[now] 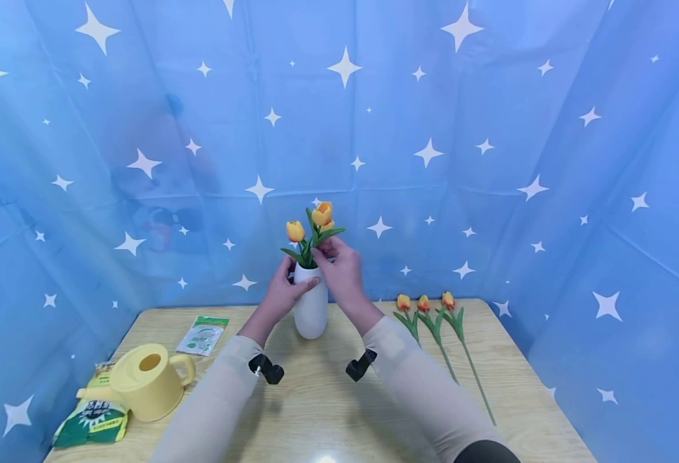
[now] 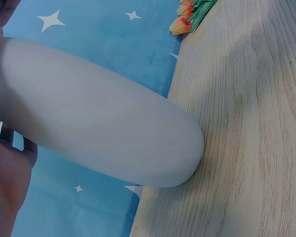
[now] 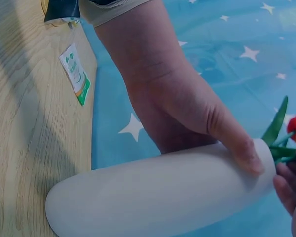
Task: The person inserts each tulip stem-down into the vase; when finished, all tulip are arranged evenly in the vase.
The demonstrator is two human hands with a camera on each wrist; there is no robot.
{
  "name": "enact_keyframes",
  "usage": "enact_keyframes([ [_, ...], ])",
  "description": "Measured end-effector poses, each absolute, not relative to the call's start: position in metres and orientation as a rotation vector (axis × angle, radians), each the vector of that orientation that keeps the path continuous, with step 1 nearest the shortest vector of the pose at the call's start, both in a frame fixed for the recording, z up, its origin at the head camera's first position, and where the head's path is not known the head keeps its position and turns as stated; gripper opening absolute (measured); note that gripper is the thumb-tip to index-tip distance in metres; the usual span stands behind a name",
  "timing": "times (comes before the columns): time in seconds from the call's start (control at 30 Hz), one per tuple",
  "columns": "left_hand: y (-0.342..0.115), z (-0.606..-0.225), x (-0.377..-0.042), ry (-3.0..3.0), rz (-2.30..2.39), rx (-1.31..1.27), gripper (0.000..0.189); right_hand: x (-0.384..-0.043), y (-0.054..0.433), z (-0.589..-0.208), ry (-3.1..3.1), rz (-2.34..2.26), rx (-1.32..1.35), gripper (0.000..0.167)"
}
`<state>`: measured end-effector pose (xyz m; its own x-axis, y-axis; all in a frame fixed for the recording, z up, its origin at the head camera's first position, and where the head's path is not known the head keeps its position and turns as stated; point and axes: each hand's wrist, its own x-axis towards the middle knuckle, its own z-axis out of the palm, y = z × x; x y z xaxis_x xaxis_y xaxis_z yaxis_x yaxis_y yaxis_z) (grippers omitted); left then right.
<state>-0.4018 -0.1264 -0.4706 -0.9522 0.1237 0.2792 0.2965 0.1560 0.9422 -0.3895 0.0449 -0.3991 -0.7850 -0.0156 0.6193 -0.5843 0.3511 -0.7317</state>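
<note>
A white vase stands upright toward the back of the table, with orange-yellow tulips rising from its mouth. My left hand grips the vase just below the rim, its thumb lying across the front; this thumb also shows in the right wrist view. Right above the rim, my right hand pinches a tulip by its green leaves and stem. The lower stems are hidden inside the vase. In the left wrist view the vase fills much of the picture, its base on the wood.
Three more tulips lie side by side at the table's right. On the left are a yellow watering can, a green bag partly beneath its spout, and a small green-and-white packet. A blue starry curtain hangs behind the table.
</note>
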Motion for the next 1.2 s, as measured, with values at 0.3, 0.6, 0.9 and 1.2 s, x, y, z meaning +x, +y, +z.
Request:
enact_keyframes([
  [0.3, -0.126, -0.472, -0.403, -2.278, -1.895, -0.435, 0.070, -0.391, 0.040, -0.403, -2.100, 1.384, 0.464, 0.011],
  [0.6, -0.127, -0.473, -0.405, -2.285, -1.877, -0.441, 0.075, -0.391, 0.038, -0.410, -2.076, 1.363, 0.470, 0.009],
  [0.9, -0.126, -0.473, -0.405, -2.260, -1.866, -0.512, 0.060, -0.388, 0.034, -0.406, -2.271, 1.202, 0.360, 0.009],
  [1.2, -0.127, -0.473, -0.405, -2.301, -1.833, -0.464, 0.062, -0.384, 0.039, -0.404, -2.289, 1.356, 0.348, 0.014],
])
